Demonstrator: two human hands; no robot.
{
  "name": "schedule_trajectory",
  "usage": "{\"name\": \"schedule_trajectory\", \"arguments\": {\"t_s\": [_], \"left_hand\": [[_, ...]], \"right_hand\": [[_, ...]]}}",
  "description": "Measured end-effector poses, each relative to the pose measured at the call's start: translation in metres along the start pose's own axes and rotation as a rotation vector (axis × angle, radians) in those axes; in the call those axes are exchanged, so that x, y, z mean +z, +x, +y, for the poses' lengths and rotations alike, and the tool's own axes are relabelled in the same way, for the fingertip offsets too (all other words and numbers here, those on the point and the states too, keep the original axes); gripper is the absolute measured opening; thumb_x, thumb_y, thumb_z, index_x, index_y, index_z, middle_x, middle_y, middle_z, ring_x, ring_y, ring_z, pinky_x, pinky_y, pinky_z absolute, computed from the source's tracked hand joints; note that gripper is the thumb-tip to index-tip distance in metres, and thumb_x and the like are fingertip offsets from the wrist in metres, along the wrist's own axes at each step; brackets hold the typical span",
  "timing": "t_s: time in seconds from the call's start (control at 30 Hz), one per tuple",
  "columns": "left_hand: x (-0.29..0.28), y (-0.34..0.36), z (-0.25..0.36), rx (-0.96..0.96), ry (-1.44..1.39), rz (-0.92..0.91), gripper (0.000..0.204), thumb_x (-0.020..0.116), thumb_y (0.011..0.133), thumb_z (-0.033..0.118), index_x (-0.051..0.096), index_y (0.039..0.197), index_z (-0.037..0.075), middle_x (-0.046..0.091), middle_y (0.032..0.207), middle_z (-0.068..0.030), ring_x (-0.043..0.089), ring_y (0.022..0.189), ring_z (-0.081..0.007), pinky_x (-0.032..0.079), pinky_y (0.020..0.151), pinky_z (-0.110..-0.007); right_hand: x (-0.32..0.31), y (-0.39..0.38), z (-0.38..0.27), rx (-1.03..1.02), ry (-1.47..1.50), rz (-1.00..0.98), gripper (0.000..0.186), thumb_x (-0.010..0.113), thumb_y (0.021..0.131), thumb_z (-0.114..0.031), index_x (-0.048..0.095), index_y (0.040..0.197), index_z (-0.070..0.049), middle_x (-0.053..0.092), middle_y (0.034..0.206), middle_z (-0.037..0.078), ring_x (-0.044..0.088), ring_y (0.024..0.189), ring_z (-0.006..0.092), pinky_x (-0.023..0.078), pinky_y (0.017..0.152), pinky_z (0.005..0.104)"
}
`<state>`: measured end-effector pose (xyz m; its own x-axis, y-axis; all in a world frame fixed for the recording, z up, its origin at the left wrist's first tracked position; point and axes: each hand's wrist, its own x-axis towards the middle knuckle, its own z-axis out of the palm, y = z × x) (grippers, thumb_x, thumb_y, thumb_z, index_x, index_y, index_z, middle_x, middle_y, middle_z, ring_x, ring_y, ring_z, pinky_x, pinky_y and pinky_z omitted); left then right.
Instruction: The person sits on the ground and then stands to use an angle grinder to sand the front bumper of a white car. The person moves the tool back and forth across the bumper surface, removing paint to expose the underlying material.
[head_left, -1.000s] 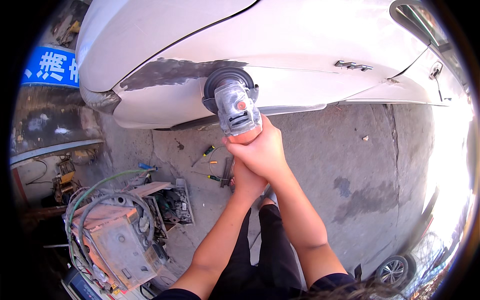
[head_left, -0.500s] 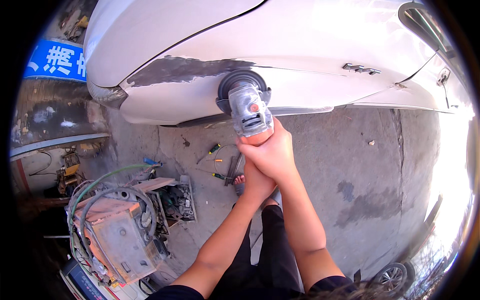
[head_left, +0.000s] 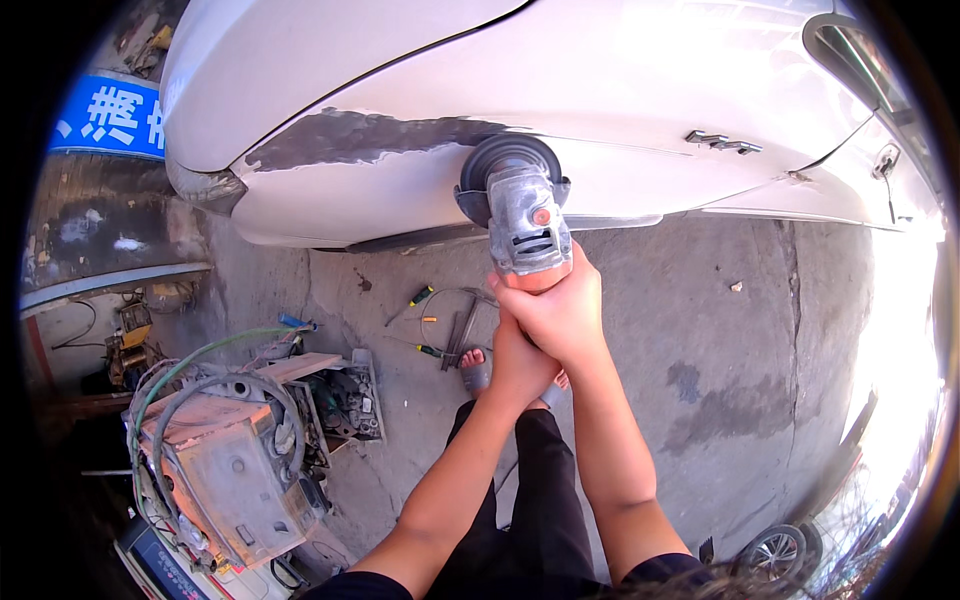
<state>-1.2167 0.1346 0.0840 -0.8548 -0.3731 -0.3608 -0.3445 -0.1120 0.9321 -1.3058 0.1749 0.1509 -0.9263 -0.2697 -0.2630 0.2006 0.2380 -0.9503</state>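
A person looks down at their bare hands and an angle grinder (head_left: 528, 215), which is at the centre of the upper half of the view. Its body is grey and dusty, with orange toward the rear, and its head carries a round black disc (head_left: 498, 158). The disc is up against, or just beside, the side of a pale car (head_left: 640, 85); whether they touch cannot be told.

The right hand (head_left: 562, 312) is wrapped around the orange rear of the grinder, thumb lying across it. The left hand (head_left: 518, 362) is pressed against the right, at the grinder's back end; its fingers are hidden, so I cannot tell whether they close on the tool.

Left of the grinder, a dark, ragged-edged bare patch (head_left: 350, 138) runs along the paintwork. Right of the grinder, a chrome emblem (head_left: 723, 142) sits on the car. On the concrete ground (head_left: 690, 300), below and left of the grinder, lie two screwdrivers with yellow-and-dark handles (head_left: 423, 296). Farther off that way stands a scuffed metal cabinet (head_left: 235, 480) draped with hoses, beside a box of parts (head_left: 352, 405). Far below and right of the grinder is a spoked wheel (head_left: 775, 553).
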Motion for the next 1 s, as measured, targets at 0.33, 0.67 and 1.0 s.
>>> {"name": "schedule_trajectory", "arguments": {"t_s": [0.33, 0.67, 1.0], "left_hand": [[-0.011, 0.007, -0.014, 0.116, 0.103, 0.059, 0.081, 0.084, 0.080, 0.020, 0.037, 0.144, 0.003, 0.065, 0.133, -0.0185, 0.068, 0.119, -0.0292, 0.055, 0.092, -0.039], [-0.024, 0.007, -0.002, 0.040, 0.154, 0.016, 0.090, 0.086, 0.077, 0.019, 0.033, 0.148, 0.003, 0.066, 0.130, -0.0211, 0.068, 0.120, -0.0318, 0.054, 0.096, -0.040], [-0.017, 0.011, 0.004, 0.072, 0.151, 0.049, 0.089, 0.086, 0.078, 0.016, 0.033, 0.148, 0.003, 0.065, 0.132, -0.0187, 0.067, 0.120, -0.0302, 0.053, 0.097, -0.040]], "right_hand": [[0.014, -0.001, 0.007, -0.011, 0.050, -0.029, 0.061, 0.088, 0.070, -0.024, 0.063, 0.116, 0.007, 0.076, 0.099, 0.020, 0.076, 0.095, 0.0284, 0.058, 0.087, 0.0365], [0.016, 0.000, 0.012, 0.011, 0.136, 0.003, 0.052, 0.089, 0.072, -0.013, 0.063, 0.114, 0.003, 0.074, 0.102, 0.011, 0.070, 0.091, 0.0164, 0.057, 0.084, 0.0331], [0.008, 0.004, 0.004, -0.026, 0.144, -0.003, 0.062, 0.089, 0.070, -0.026, 0.063, 0.115, 0.007, 0.076, 0.101, 0.017, 0.075, 0.095, 0.0244, 0.057, 0.088, 0.0362]]}}
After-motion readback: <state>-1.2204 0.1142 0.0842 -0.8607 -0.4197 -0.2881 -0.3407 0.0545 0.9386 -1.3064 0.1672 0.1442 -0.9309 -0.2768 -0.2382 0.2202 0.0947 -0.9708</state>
